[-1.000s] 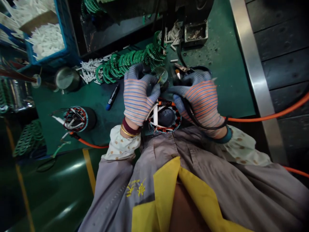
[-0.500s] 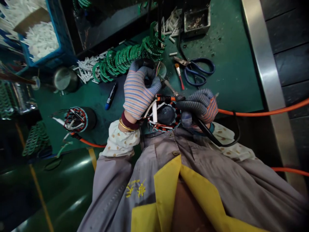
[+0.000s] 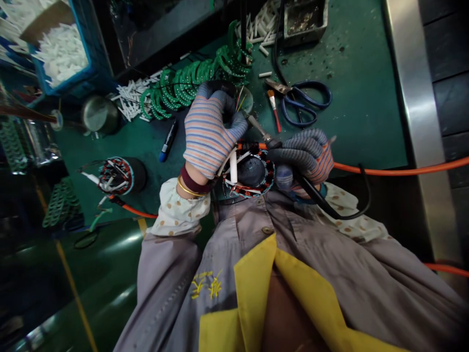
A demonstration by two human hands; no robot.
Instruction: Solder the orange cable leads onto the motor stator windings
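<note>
My left hand (image 3: 212, 129), in a striped glove, is closed in a pinch on thin wires (image 3: 241, 100) that stick out past the fingertips. A small round, clear-looking dish (image 3: 245, 101) lies just behind these wires. In my gloved right hand (image 3: 306, 159) is a soldering iron (image 3: 269, 140), its tip pointing up and left, close to my left fingertips; contact cannot be made out. Between the hands, against my body, sits a wound motor stator (image 3: 269, 176) with red and black windings and white sleeves. An orange cable (image 3: 366, 171) leads off to the right.
Blue-handled scissors (image 3: 315, 95) and a red brush (image 3: 274, 112) lie ahead on the right, near a metal box (image 3: 306, 22). Green slotted pieces (image 3: 183, 85) line the back. A marker (image 3: 168, 142) and a second stator (image 3: 120, 176) are left, below a blue bin (image 3: 82, 63).
The soldering iron's tip has moved forward and left, closer to the wires by my left fingers. My left hand keeps its pinch. The whole view has shifted slightly.
</note>
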